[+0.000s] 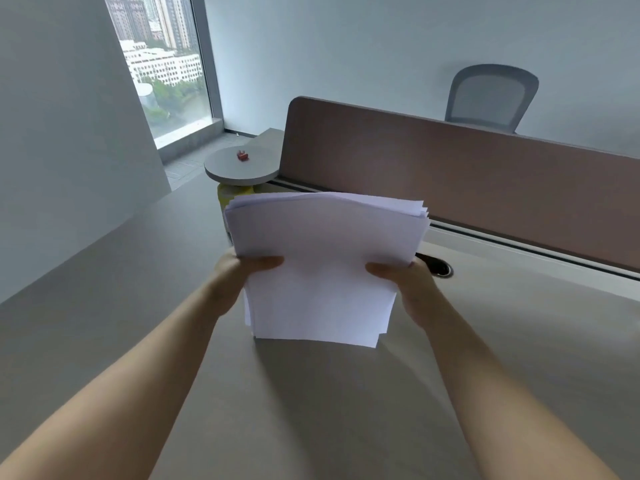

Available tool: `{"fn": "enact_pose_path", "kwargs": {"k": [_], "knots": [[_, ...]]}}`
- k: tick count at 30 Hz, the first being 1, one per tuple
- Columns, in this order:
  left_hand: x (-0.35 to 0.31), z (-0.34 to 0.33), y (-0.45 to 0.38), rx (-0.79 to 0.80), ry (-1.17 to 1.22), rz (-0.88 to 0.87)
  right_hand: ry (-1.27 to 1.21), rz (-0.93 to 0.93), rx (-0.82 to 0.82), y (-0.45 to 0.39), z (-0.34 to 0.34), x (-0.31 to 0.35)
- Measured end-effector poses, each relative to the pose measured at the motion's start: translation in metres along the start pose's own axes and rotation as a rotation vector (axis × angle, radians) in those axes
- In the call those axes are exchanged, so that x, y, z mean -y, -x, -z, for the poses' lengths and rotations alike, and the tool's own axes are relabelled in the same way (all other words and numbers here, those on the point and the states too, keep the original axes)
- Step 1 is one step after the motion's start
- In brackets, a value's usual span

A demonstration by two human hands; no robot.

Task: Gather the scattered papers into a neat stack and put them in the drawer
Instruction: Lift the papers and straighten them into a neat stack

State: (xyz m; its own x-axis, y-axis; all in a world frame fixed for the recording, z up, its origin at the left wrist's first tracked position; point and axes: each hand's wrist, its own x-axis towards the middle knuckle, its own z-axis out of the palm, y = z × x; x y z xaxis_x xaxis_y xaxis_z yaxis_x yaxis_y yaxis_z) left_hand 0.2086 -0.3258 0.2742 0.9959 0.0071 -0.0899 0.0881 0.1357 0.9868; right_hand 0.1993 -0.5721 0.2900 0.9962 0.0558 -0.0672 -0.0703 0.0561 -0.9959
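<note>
1. I have the stack of papers clamped between both hands, standing upright with its lower edge resting on the desk.
2. My left hand is closed on the stack's left edge, thumb lying across the front sheet, the other fingers hidden behind the paper.
3. My right hand is closed on the right edge at about the same height, thumb pressed on the front sheet, the rest of its fingers out of sight behind.
4. Above the grip, the sheets bow away from me and their top edges fan slightly, not yet flush; below the grip, a few lower corners also sit uneven.
5. Just behind my right hand, a round cable port is set in the desk, partly covered by the stack.
6. Beyond the grip, a brown divider panel runs across the desk, with a grey chair back showing over it.
7. Past my left hand, beyond the desk edge, stands a small round table with a little red object on it; something yellow sits under it, partly hidden by the paper.
</note>
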Motion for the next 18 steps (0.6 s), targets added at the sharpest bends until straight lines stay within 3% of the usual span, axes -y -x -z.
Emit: {"fn": "enact_pose_path", "kwargs": {"k": [6, 12, 15, 18], "knots": [[0.030, 0.004, 0.001, 0.056, -0.042, -0.003, -0.035, -0.014, -0.019, 0.000, 0.000, -0.025], [0.012, -0.002, -0.014, -0.067, 0.022, -0.035, -0.081, 0.056, -0.154, -0.015, -0.009, -0.005], [-0.003, -0.004, -0.013, -0.036, 0.031, -0.071, -0.068, 0.092, -0.130, -0.016, -0.003, 0.008], [0.008, 0.000, -0.007, 0.019, 0.000, 0.006, -0.053, 0.020, -0.042, -0.011, 0.009, -0.008]]}}
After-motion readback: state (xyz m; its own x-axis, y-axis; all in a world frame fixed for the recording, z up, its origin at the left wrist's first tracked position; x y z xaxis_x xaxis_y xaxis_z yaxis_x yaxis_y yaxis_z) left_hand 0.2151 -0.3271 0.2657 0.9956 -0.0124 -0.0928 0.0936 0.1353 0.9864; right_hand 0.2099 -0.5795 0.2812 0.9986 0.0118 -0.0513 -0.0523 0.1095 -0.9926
